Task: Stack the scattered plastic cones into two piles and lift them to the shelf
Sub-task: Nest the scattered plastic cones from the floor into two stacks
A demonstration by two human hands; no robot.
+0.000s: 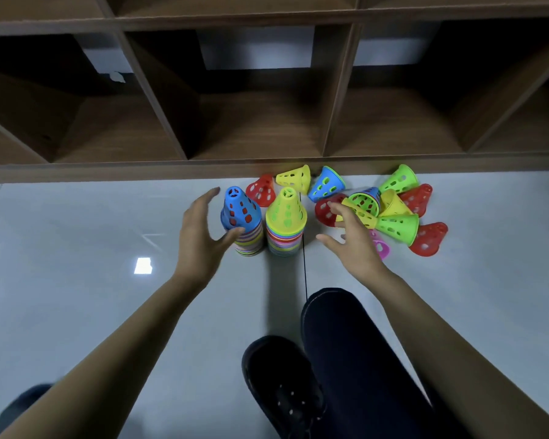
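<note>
Behind the blue-topped pile, the shelf is standing, the yellow-topped pile just right. The left hand is hovering released at its left, the right hand spreading slack over loose cones farther right, on grey floor.

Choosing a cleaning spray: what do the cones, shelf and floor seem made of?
Cones: moulded plastic, slightly glossy, bright solid colours with cut-out holes. Shelf: brown wood-grain board, matte, likely laminate. Floor: pale glossy tile, judging by the light reflection and dark joint line.
</note>
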